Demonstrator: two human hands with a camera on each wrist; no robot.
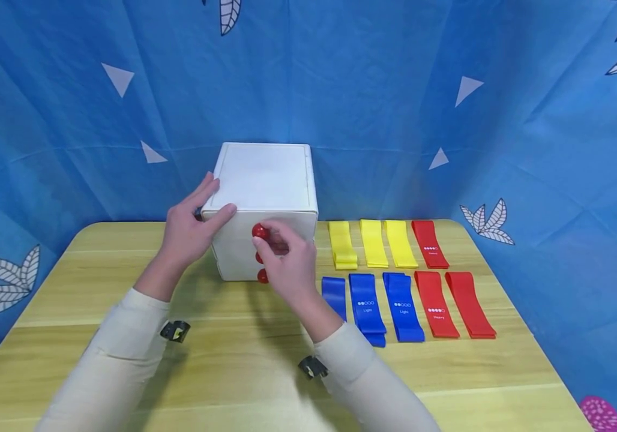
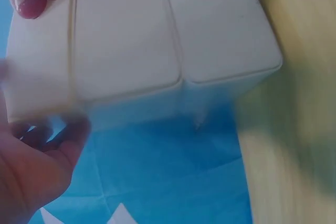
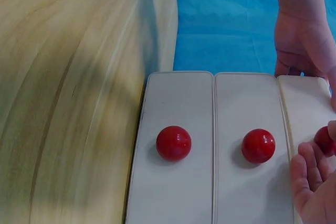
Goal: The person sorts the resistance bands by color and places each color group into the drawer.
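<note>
Right hand pinches the top red knob between thumb and index finger. Left hand is spread over the corner of the white box, thumb on the front top edge, other fingers along the side. Box sits just ahead of both hands.

Step, my read: working the top drawer, left bracing. Can't tell if it's fully seated. Next move probably calls for a straight push or pull, no twist, left firm so the box doesn't skid.

Lower red knobs sit just under my right fingers; knuckle clearance looks tight. Room: bare wooden table between my forearms. Blue bands crowd my right wrist; yellow bands and red bands lie farther right. Blue cloth hangs beyond the box.
</note>
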